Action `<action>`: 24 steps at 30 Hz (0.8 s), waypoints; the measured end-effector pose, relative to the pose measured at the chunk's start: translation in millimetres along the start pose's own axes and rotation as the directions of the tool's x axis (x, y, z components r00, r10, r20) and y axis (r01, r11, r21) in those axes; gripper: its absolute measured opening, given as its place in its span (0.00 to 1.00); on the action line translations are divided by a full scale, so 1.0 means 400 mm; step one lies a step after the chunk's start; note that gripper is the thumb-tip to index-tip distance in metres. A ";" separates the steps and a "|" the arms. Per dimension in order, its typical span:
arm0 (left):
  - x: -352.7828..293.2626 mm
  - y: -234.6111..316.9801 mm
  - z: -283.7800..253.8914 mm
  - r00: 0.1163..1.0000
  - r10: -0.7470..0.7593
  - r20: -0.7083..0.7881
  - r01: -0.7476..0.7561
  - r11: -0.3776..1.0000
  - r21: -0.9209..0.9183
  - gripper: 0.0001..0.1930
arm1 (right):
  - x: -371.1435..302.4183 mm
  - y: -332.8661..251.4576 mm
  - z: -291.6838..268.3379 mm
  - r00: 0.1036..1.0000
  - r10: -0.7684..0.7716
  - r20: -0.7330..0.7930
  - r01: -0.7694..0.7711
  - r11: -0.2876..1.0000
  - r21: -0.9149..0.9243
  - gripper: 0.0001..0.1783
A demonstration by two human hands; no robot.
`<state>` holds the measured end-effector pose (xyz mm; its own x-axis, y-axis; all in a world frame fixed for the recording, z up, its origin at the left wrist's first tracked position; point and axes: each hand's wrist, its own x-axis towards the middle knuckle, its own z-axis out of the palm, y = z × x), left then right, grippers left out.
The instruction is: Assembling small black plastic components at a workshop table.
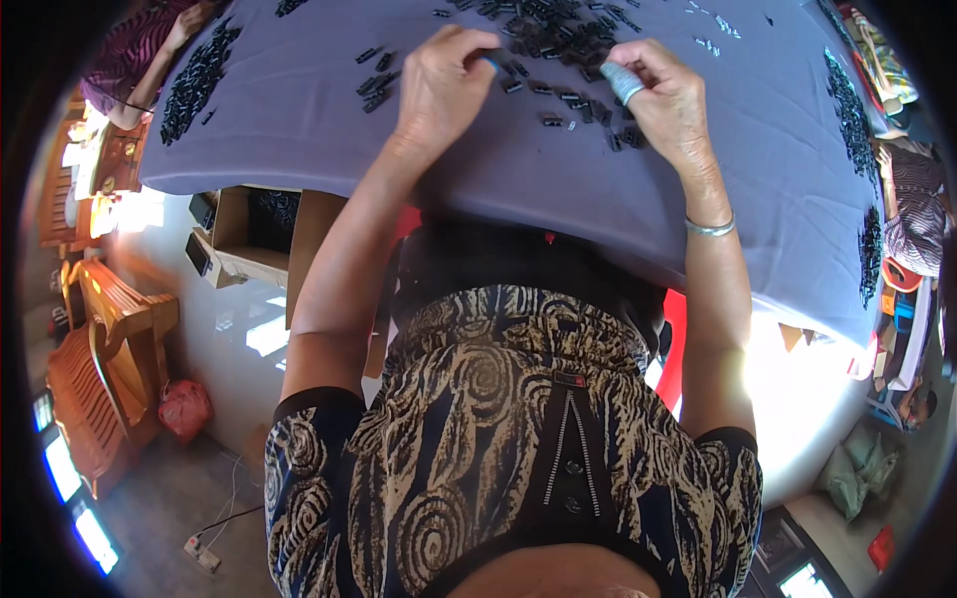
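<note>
My left hand (pixel 439 92) is closed in a pinch above the table. A thin blue spot shows at its fingertips, too small to name, and dark small parts lie just beside them. My right hand (pixel 670 108) is also closed, its fingertips pressed together; what they hold, if anything, cannot be made out. A grey ribbed wrap (pixel 623 83) covers one digit of that hand, and a silver bangle (pixel 710 228) circles the wrist. Between and beyond both hands spreads a pile of small black parts (pixel 558 35). A few black pieces (pixel 374 95) lie left of my left hand.
A grey-purple cloth (pixel 558 174) covers the table. More black parts lie in heaps at its left (pixel 199 85) and right (pixel 852 125) edges. Other people's arms (pixel 150 85) reach in at the left and right. An open cardboard box (pixel 249 234) stands below the table's left edge.
</note>
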<state>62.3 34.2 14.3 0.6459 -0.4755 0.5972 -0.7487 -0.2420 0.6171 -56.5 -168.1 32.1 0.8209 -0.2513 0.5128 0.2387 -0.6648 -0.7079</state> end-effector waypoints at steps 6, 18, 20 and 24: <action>0.007 -0.060 -0.048 0.992 -0.119 0.038 0.087 0.876 0.474 0.08 | 0.006 0.058 -0.052 0.992 0.124 -0.036 -0.124 0.992 0.020 0.04; 0.032 0.003 -0.057 0.998 0.018 0.053 -0.026 0.985 0.170 0.07 | -0.001 0.055 -0.052 0.975 0.219 0.017 -0.220 0.975 0.028 0.05; 0.021 0.017 -0.039 0.978 0.010 0.210 -0.023 0.998 0.056 0.09 | -0.002 0.055 -0.054 0.973 0.224 0.049 -0.224 0.974 0.004 0.05; -0.012 0.005 0.004 0.951 0.026 0.307 -0.044 0.998 0.052 0.10 | -0.001 0.050 -0.056 0.971 0.236 0.044 -0.235 0.972 -0.018 0.04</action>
<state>57.5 34.8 11.8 0.5493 -0.7184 0.4268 -0.7831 -0.2644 0.5628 -63.8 -197.0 28.5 0.8761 -0.3696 0.3095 0.0297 -0.5995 -0.7999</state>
